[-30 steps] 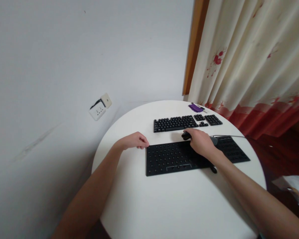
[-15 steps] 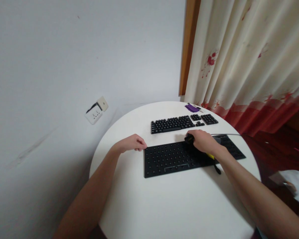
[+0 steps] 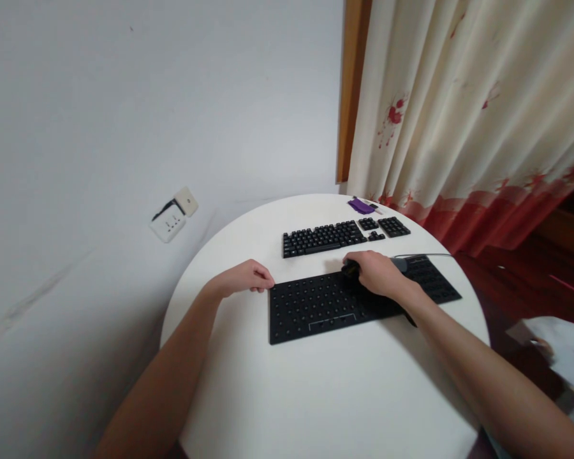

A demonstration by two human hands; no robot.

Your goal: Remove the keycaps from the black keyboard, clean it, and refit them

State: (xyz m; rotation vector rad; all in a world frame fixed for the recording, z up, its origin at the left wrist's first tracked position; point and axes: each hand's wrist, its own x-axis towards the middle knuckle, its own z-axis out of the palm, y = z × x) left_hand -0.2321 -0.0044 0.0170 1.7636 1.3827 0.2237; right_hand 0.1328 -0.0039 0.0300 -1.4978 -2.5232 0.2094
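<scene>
A black keyboard base without keycaps lies on the round white table. My left hand rests curled at the base's left far corner, touching its edge. Over the base's far edge, my right hand is closed on a small black tool whose dark tip pokes out past the fingers. Behind the base lies a set of black keycaps laid out in keyboard order.
A purple object sits at the table's far edge. A thin cable runs right from the base. The patterned curtain hangs at the right, a white wall with a socket at the left.
The view has drifted, so everything sits slightly further left in the frame. My right hand has kept its grip and shifted a little along the base's far edge. The left hand stays put.
</scene>
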